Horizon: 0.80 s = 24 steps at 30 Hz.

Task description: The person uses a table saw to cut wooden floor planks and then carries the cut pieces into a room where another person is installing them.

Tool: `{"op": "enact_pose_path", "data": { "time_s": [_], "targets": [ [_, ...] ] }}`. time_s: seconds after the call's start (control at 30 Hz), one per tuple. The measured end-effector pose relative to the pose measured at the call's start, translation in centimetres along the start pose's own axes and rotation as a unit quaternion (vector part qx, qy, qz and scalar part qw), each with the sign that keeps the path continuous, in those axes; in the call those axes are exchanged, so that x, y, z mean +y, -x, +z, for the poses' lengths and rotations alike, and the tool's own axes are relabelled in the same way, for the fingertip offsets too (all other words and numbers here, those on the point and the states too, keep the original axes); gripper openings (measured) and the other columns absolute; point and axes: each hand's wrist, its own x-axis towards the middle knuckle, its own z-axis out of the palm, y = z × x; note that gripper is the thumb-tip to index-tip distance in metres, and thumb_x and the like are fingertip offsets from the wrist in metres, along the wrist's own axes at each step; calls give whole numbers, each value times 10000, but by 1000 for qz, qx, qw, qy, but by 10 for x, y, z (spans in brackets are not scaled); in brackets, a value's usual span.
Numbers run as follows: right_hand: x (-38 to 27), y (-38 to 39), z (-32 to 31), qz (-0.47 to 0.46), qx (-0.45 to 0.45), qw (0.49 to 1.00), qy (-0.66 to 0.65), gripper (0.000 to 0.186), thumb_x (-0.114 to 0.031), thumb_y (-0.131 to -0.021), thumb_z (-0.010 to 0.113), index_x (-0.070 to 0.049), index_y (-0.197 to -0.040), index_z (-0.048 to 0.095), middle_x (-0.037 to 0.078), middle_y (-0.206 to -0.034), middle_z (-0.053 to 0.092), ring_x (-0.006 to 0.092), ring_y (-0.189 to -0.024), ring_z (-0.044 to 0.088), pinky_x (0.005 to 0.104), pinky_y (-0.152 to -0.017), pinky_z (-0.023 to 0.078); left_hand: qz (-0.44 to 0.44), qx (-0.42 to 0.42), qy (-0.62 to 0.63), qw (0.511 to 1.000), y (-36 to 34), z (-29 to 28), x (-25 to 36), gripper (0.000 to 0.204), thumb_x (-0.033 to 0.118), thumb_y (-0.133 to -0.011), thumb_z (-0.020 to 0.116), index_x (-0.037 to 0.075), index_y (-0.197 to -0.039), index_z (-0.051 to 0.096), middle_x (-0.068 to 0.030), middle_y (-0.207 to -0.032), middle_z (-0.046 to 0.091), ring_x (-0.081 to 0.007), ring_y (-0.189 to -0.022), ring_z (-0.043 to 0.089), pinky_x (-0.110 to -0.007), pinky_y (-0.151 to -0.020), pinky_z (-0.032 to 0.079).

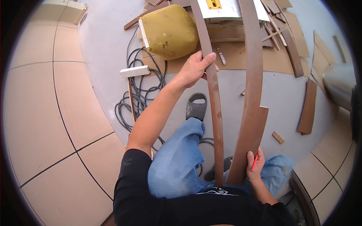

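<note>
My left hand (197, 71) is closed around a long, narrow brown board (214, 101), thumb on its top face. That board runs from my lap to the white-topped machine (222, 10) ahead. To its right lies a wider brown board (250, 94), with a step cut into its right edge, reaching from my lap to the same machine. My right hand (255, 165) is at the near right edge of the wider board, thumb on it, with a red pencil (255, 162) held in the fingers. Its fingertips are partly hidden.
A yellow sack-like thing (171, 32) stands at the far left, above coiled black cable (141, 84) and a white block (134, 71). Brown offcuts (307, 107) and cardboard (264, 62) lie at the right and back. A metal cylinder (339, 81) stands at the right edge.
</note>
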Motion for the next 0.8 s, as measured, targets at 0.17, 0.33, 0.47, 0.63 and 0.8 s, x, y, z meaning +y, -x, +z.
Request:
{"op": "enact_pose_path", "data": {
  "time_s": [0.17,0.33,0.47,0.63,0.8],
  "targets": [
    [-13,-116,-18,-95,121,982,106,368,-310,-1069,625,20,-1230,617,75,-1132,684,142,-1010,601,297,-920,490,71,121,58,988,38,-72,7,431,480,-1053,589,56,-1135,578,-80,-952,744,-164,-819,721,-350,-736,609],
    [21,-248,-78,-43,185,962,198,415,-382,-1053,639,31,-1097,622,90,-1020,696,173,-893,605,342,-830,518,118,178,91,973,38,-76,-7,448,470,-1039,619,36,-1140,570,-118,-999,745,-218,-842,747,-392,-780,628],
    [53,-294,-59,24,168,955,243,533,-316,-1033,677,70,-1360,512,126,-1190,651,202,-1046,593,349,-939,497,132,197,111,965,59,-79,-21,473,470,-1046,605,12,-1159,567,-115,-1005,752,-215,-872,750,-380,-718,627],
    [-52,-207,103,-26,-122,990,66,706,-264,-1049,646,52,-1576,298,215,-1548,488,291,-1418,485,398,-1185,384,114,257,115,953,84,-79,-43,466,441,-1049,611,-4,-1178,558,-115,-997,752,-217,-934,731,-392,-767,635],
    [-109,-157,201,-42,-345,907,239,391,-247,-1025,686,-29,-1331,576,71,-967,687,112,-701,636,256,-633,509,162,147,103,970,103,-77,-81,498,452,-1053,602,11,-1285,612,-94,-1155,713,-224,-1090,691,-381,-868,600]
  ]
}}
